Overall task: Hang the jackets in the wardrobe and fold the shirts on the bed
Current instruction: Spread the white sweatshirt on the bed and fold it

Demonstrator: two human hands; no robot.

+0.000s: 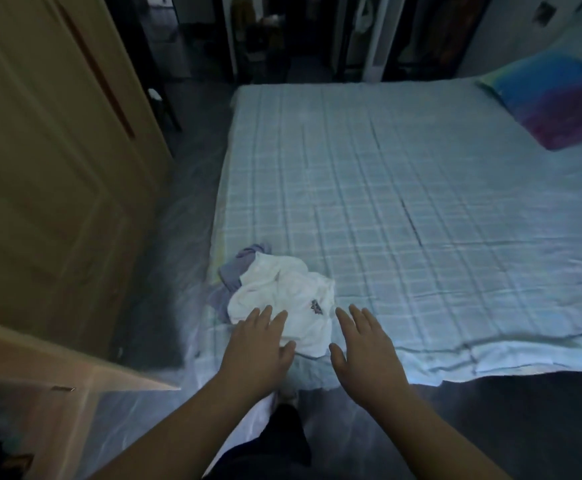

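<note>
The bed (404, 188), under a pale checked sheet, fills the room from the middle out to three o'clock. On its near left corner, at about seven o'clock on the mattress, a white shirt (282, 292) lies crumpled in a heap, with a small dark print showing on it. A lilac garment (231, 271) is bunched beneath it and pokes out at its ten o'clock side.

The person reaches both arms forward over that corner. The left hand (258, 344) is spread wide and holds nothing. Its straight fingers lie over the shirt's near edge, though I cannot tell whether they touch the cloth. The right hand (365, 344) is just as wide and holds nothing. It is over the bare sheet just beside the shirt, at its four o'clock.

A striped blue and purple pillow (556, 98) lies at the bed's two o'clock corner. A panelled wooden door (47, 161) stands at nine o'clock.
</note>
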